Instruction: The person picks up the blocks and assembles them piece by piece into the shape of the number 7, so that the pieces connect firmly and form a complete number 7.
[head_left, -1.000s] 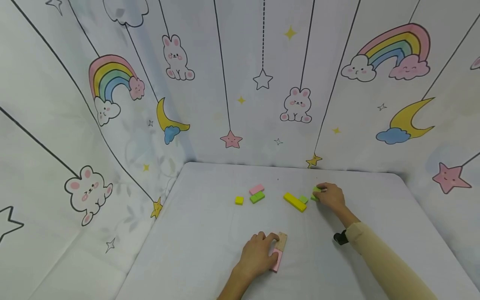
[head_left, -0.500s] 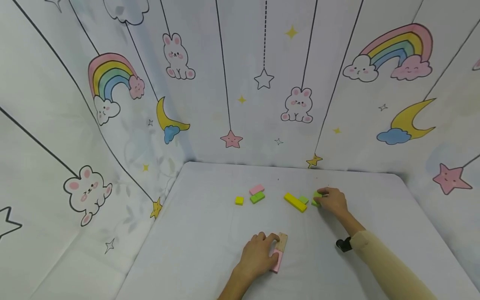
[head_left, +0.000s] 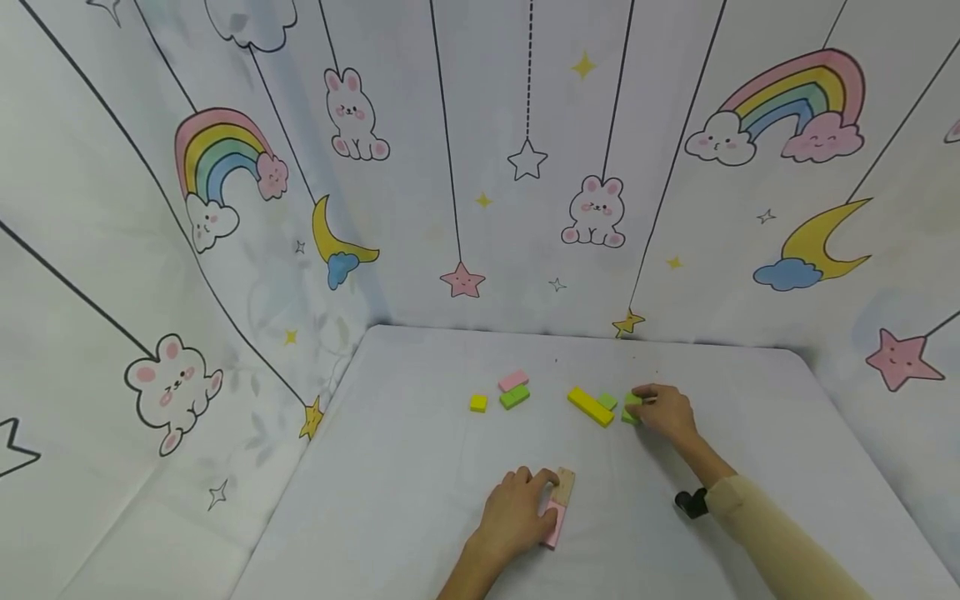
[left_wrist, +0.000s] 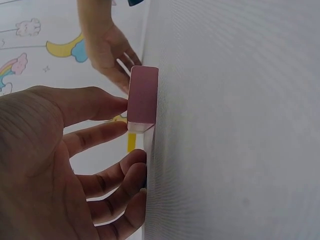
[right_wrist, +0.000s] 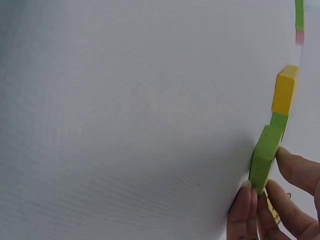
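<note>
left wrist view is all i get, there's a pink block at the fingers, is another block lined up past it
Observer: Yes, the head view shows a wood-coloured block end to end with the pink block.
Operator: ok and the right hand, is it holding anything
Observer: It is pinching a green block, plain in the right wrist view.
Operator: any more pink on the table
Observer: Yes, the head view shows a second pink block beside a second green block.
</note>
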